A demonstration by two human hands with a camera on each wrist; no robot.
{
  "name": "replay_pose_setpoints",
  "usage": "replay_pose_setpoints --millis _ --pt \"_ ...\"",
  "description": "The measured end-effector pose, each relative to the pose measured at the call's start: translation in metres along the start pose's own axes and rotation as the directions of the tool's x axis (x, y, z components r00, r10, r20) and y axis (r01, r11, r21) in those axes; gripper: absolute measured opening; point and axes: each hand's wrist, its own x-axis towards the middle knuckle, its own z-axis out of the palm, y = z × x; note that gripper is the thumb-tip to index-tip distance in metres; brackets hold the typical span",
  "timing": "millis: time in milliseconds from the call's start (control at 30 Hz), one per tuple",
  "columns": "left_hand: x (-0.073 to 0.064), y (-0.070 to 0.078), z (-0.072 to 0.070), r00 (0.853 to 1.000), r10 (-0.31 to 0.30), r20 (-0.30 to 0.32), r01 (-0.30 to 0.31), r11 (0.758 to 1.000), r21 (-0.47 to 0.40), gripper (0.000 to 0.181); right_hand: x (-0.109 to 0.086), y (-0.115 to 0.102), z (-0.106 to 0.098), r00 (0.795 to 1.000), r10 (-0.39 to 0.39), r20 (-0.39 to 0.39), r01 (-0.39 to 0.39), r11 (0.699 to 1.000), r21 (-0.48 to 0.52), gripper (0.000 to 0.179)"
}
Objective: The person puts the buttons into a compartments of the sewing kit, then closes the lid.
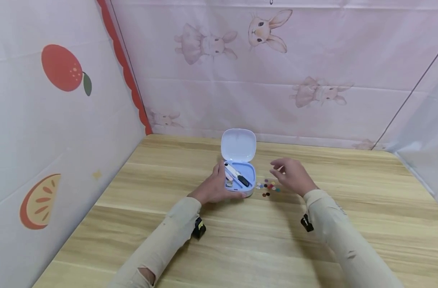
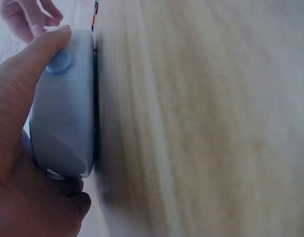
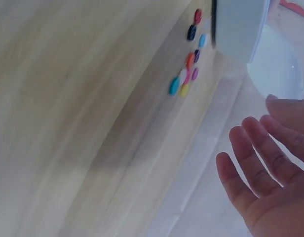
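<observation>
Buttons [image 1: 270, 186] lie scattered on the surface [image 1: 255, 248] between the open sewing box [image 1: 250, 176], gripped by the left hand [image 1: 216, 187], and the closer right hand [image 1: 292, 175], which hovers to their right, fingers loose, visibly holding nothing.

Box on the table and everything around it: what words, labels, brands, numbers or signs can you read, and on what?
No readable text in any view.
Box: no legible lettering.
Black wrist device by the left sleeve: yellow mark, too small to read.
Pink wall cloth: rabbit pictures; dark mark cut off at top, unreadable.
</observation>
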Motion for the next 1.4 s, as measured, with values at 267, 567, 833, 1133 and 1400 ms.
replay_pose_setpoints --millis 267,567,833,1133,1400 --pt "-0.001 0.000 0.000 1.000 0.012 0.001 -0.012 1.000 -0.018 0.141 0.001 0.009 -0.002 0.996 0.060 0.073 -0.053 0.994 -0.101 0.013" --pt "0.001 -0.001 0.000 1.000 0.002 0.007 -0.002 1.000 -0.021 0.142 0.003 0.010 0.003 0.981 0.137 0.139 -0.114 0.980 -0.163 0.010" --pt "-0.001 0.002 -0.002 1.000 -0.003 0.009 0.003 0.999 -0.036 0.140 0.007 0.011 0.008 0.966 0.188 0.179 -0.160 0.974 -0.158 0.008" --pt "0.001 0.000 -0.001 1.000 -0.001 0.014 0.002 0.999 -0.034 0.140 0.007 0.014 0.015 0.964 0.195 0.180 -0.166 0.973 -0.163 0.005" --pt "-0.001 0.002 -0.002 1.000 -0.010 0.016 0.010 0.999 -0.043 0.141 0.005 0.017 0.013 0.965 0.213 0.154 -0.187 0.968 -0.165 0.004"
